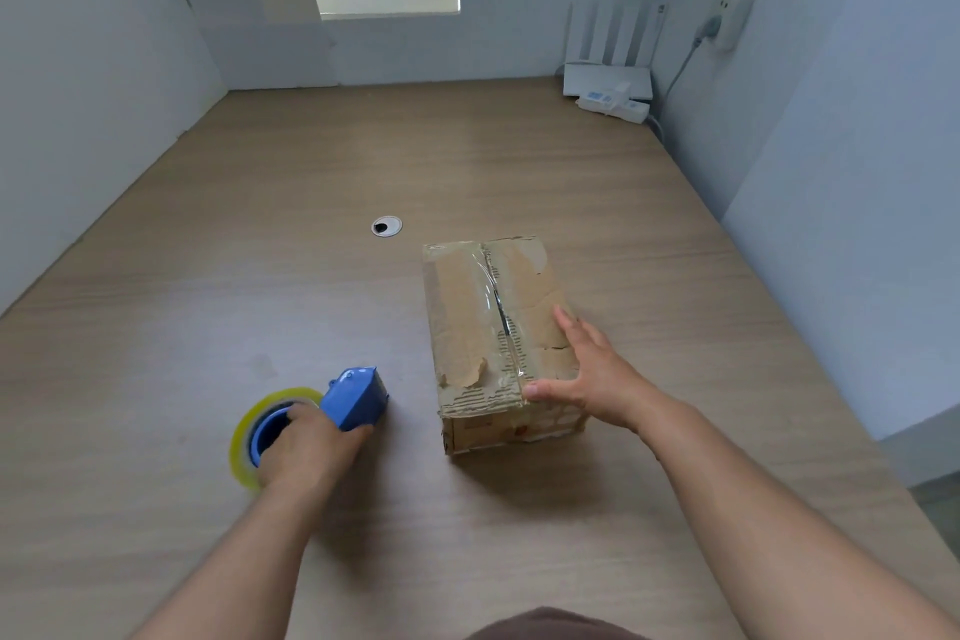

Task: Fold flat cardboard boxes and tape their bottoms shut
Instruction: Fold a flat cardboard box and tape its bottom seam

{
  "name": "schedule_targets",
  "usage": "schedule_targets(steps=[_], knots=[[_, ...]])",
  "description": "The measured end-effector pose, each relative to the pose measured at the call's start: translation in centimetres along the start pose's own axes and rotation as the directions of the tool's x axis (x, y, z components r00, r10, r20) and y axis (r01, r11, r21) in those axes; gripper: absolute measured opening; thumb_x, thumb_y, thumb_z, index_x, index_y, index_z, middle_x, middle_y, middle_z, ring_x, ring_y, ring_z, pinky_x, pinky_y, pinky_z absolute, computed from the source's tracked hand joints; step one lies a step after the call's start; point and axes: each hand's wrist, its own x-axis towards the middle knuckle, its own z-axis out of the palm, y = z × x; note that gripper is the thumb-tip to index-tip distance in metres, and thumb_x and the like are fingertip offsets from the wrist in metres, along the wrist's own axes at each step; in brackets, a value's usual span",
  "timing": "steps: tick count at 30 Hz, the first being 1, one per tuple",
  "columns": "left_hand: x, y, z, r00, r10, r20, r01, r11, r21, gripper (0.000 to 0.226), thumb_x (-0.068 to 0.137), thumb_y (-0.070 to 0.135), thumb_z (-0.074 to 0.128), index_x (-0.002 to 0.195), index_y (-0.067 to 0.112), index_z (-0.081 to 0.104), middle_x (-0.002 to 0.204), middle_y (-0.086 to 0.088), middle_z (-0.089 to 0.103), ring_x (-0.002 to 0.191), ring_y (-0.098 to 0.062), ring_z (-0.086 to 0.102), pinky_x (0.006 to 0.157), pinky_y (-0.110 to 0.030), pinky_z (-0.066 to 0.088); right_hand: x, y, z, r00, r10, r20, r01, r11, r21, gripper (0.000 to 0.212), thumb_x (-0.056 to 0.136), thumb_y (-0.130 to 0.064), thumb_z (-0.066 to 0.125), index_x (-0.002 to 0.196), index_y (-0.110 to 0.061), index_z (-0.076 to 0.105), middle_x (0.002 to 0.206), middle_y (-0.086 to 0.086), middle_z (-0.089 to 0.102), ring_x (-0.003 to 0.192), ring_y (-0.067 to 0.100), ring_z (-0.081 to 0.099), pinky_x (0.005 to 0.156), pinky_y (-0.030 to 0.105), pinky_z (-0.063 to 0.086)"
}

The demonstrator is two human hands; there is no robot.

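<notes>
Taped box [498, 327] and tape dispenser [353, 398] on the desk [311, 172]
Box right of desk centre; right grip [592, 374], fingers straight, rests on its near corner; left grip [306, 447] clasps the tape dispenser

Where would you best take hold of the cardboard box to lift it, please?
Probably by its two long side walls, from above at mid-length: the box lies flat, taped seam up, narrowest across those walls, and its top paper is torn.

Tape dispenser [356, 398] handle hidden under left hand [306, 447], box [498, 327] print illegible
</notes>
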Motion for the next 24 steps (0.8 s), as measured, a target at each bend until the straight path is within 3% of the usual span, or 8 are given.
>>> schedule_targets(steps=[3, 7, 10, 12, 15, 18, 21, 24], knots=[[0.7, -0.3, -0.1, 1.000, 0.009, -0.001, -0.009, 1.000, -0.024, 0.052, 0.076, 0.046, 0.070, 0.105, 0.007, 0.051, 0.097, -0.010, 0.067, 0.080, -0.028, 0.061, 0.065, -0.031, 0.045, 0.0, 0.0, 0.0, 1.000, -0.002, 0.001, 0.002, 1.000, 0.005, 0.118, 0.063, -0.058, 0.079, 0.151, -0.038, 0.003, 0.159, -0.003, 0.003, 0.145, 0.015, 0.014, 0.115, 0.030, 0.015], [1.7, -0.4, -2.7, 0.981, 0.192, 0.026, -0.184, 0.966, -0.181, 0.039, 0.076, 0.041, 0.075, 0.097, 0.014, 0.058, 0.092, -0.006, 0.066, 0.079, -0.025, 0.062, 0.064, -0.033, 0.046, -0.1, 0.0, -0.3, 1.000, -0.008, 0.022, 0.009, 1.000, -0.024, 0.116, 0.064, -0.064, 0.074, 0.152, -0.036, 0.002, 0.159, -0.004, 0.003, 0.145, 0.015, 0.012, 0.118, 0.032, 0.015], [1.2, 0.9, -5.8, 0.932, 0.358, 0.054, -0.284, 0.816, -0.503, 0.036, 0.073, 0.036, 0.080, 0.101, 0.028, 0.059, 0.089, 0.004, 0.066, 0.078, -0.015, 0.063, 0.057, -0.027, 0.045, -0.2, -0.3, -0.8, 1.000, 0.003, -0.001, -0.003, 0.997, -0.082, 0.101, 0.075, -0.067, 0.061, 0.153, -0.031, 0.007, 0.161, 0.000, -0.002, 0.147, 0.016, 0.001, 0.119, 0.034, 0.008], [0.3, 1.9, -7.7, 0.873, 0.485, 0.057, -0.360, 0.719, -0.595, 0.035, 0.070, 0.035, 0.083, 0.097, 0.033, 0.061, 0.082, 0.010, 0.069, 0.074, -0.009, 0.065, 0.054, -0.019, 0.046, -0.4, -1.3, -1.4, 0.996, -0.038, -0.083, 0.029, 0.994, -0.103, 0.085, 0.083, -0.061, 0.055, 0.152, -0.026, 0.018, 0.161, 0.002, -0.002, 0.147, 0.018, -0.001, 0.117, 0.034, 0.006], [-1.3, 3.4, -9.8, 0.760, 0.646, 0.078, -0.464, 0.622, -0.631, 0.035, 0.069, 0.031, 0.084, 0.097, 0.036, 0.063, 0.084, 0.017, 0.070, 0.073, 0.001, 0.065, 0.054, -0.011, 0.047, -1.1, -4.4, -2.4, 0.952, -0.209, -0.222, 0.207, 0.978, -0.030, 0.065, 0.089, -0.046, 0.059, 0.145, -0.022, 0.037, 0.156, 0.002, 0.021, 0.143, 0.017, 0.021, 0.118, 0.035, 0.017], [-2.6, 4.6, -10.6, 0.672, 0.733, 0.110, -0.536, 0.583, -0.611, 0.041, 0.062, 0.039, 0.077, 0.100, 0.038, 0.063, 0.089, 0.016, 0.070, 0.078, -0.002, 0.065, 0.059, -0.011, 0.048, -2.4, -7.8, -3.4, 0.937, -0.299, -0.180, 0.340, 0.899, 0.277, 0.053, 0.086, -0.039, 0.065, 0.135, -0.026, 0.050, 0.127, -0.007, 0.052, 0.117, 0.007, 0.051, 0.103, 0.036, 0.044], [-3.3, 5.1, -10.7, 0.616, 0.773, 0.147, -0.564, 0.565, -0.603, 0.041, 0.062, 0.038, 0.077, 0.100, 0.037, 0.062, 0.090, 0.017, 0.069, 0.079, -0.002, 0.065, 0.060, -0.010, 0.048, -3.1, -9.7, -3.6, 0.927, -0.355, -0.122, 0.375, 0.857, 0.354, 0.050, 0.084, -0.030, 0.069, 0.131, -0.026, 0.053, 0.117, -0.010, 0.059, 0.106, 0.005, 0.057, 0.094, 0.032, 0.050], [-3.6, 5.4, -10.6, 0.581, 0.790, 0.197, -0.566, 0.566, -0.599, 0.043, 0.062, 0.036, 0.077, 0.102, 0.036, 0.062, 0.091, 0.018, 0.069, 0.080, -0.001, 0.065, 0.061, -0.010, 0.048, -2.9, -10.2, -3.4, 0.951, -0.295, -0.095, 0.307, 0.852, 0.423, 0.055, 0.086, -0.026, 0.067, 0.138, -0.022, 0.047, 0.120, -0.004, 0.057, 0.108, 0.012, 0.057, 0.094, 0.029, 0.049]])
